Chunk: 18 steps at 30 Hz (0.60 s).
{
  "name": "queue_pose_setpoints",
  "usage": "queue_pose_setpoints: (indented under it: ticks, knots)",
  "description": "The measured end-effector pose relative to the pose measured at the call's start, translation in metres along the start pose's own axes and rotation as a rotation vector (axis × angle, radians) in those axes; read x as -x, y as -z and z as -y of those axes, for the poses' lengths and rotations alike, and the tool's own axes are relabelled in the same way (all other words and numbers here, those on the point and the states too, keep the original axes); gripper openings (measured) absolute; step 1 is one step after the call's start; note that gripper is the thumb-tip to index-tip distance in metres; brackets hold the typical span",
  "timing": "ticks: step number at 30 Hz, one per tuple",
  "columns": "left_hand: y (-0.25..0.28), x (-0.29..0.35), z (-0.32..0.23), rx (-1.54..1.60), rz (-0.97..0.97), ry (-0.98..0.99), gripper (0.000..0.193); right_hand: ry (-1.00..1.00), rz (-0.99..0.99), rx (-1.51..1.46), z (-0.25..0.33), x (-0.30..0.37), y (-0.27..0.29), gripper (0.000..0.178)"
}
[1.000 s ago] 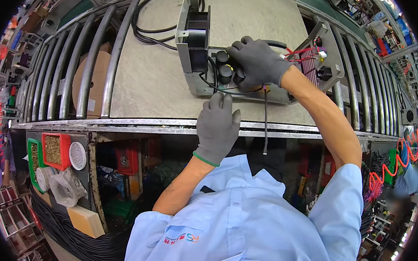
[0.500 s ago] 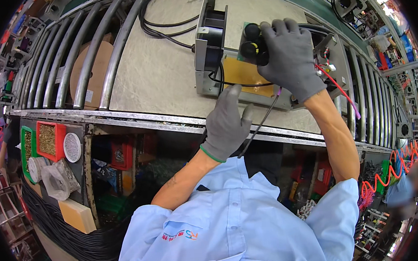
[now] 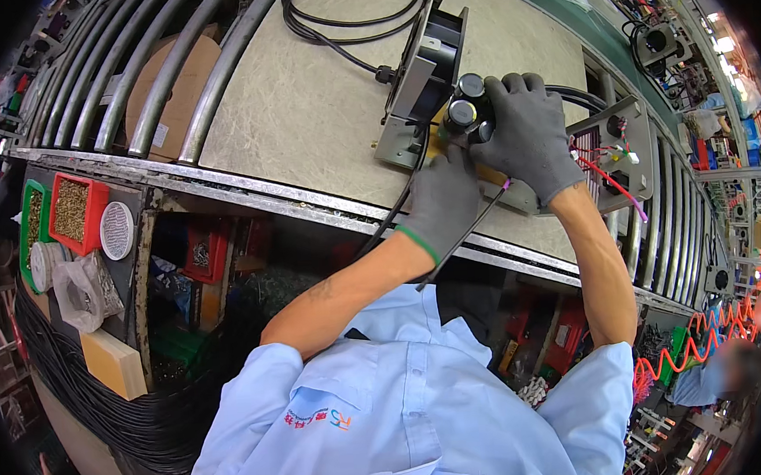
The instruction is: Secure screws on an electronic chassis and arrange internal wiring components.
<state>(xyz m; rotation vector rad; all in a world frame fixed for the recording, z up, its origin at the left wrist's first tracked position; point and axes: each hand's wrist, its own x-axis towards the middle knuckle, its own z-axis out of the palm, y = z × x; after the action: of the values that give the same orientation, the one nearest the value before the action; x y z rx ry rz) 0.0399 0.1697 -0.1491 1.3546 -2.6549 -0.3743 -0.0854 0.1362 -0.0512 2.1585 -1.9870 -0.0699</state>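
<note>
My right hand (image 3: 528, 139), in a grey glove, is closed round the right side of a circuit board whose black cylindrical capacitors (image 3: 463, 113) stick out to the left. The board is over a grey metal chassis (image 3: 402, 145). My left hand (image 3: 447, 199), gloved in grey with a green cuff, reaches in just below the capacitors; its fingertips are partly hidden there. Beside it a black cable (image 3: 391, 219) runs from the chassis over the table's front edge. A dark lead with a purple end (image 3: 506, 185) slants down between my hands.
A coiled black cable (image 3: 340, 39) lies on the pale table (image 3: 275, 112), with metal rollers (image 3: 157, 72) on both sides. At the left are red (image 3: 75, 210) and green (image 3: 35, 222) bins of small metal parts. Red wires (image 3: 610, 179) stick out of the chassis's right end.
My left hand has moved up and right to the capacitors. The board has tilted, its capacitors now turned more upward. The black cable now hangs over the front edge.
</note>
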Motion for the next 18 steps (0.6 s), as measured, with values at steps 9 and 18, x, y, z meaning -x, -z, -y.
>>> queue_pose_setpoints:
  ticks: [9, 18]
  knots:
    - [0.006, 0.058, 0.061, 0.211, -0.735, 0.211, 0.074, 0.030, -0.029, -0.034, 0.003, 0.013, -0.013, 0.063]
    - [-0.002, 0.037, 0.077, 0.571, -0.410, 0.236, 0.087, 0.059, 0.006, -0.092, 0.004, 0.014, -0.007, 0.066]
